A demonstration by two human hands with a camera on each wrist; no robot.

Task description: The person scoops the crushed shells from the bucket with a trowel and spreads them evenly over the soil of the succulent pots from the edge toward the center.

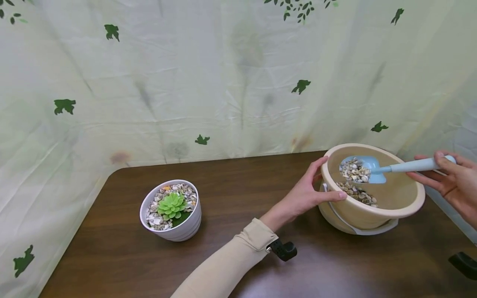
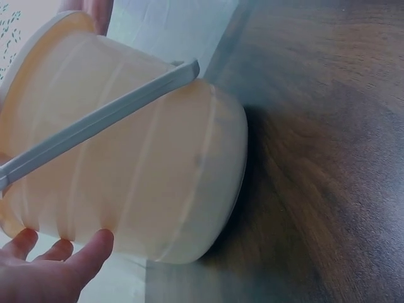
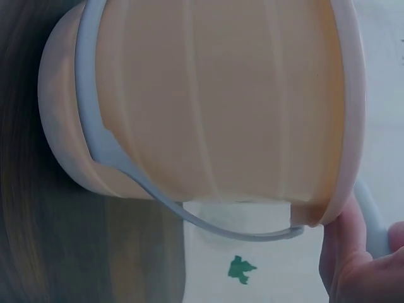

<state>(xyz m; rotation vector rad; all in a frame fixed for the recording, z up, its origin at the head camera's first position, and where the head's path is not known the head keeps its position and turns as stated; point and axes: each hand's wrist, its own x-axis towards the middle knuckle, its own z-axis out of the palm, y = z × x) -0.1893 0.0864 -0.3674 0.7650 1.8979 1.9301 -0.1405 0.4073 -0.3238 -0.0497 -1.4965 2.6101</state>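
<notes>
At the right of the table a beige bucket stands with its grey-white handle hanging down. My left hand grips its near-left rim, thumb over the edge; in the left wrist view its fingertips press the outer wall. My right hand holds a light-blue hand shovel by the end of its handle, over the bucket's far right side. Small pebbles fill part of the shovel's blade, above the bucket's opening. More pebbles lie inside the bucket at the left.
A white ribbed pot with a green succulent and pebbles stands on the left of the brown wooden table. Behind it hangs a pale curtain with green leaf shapes. Black wrist devices are strapped to the arms.
</notes>
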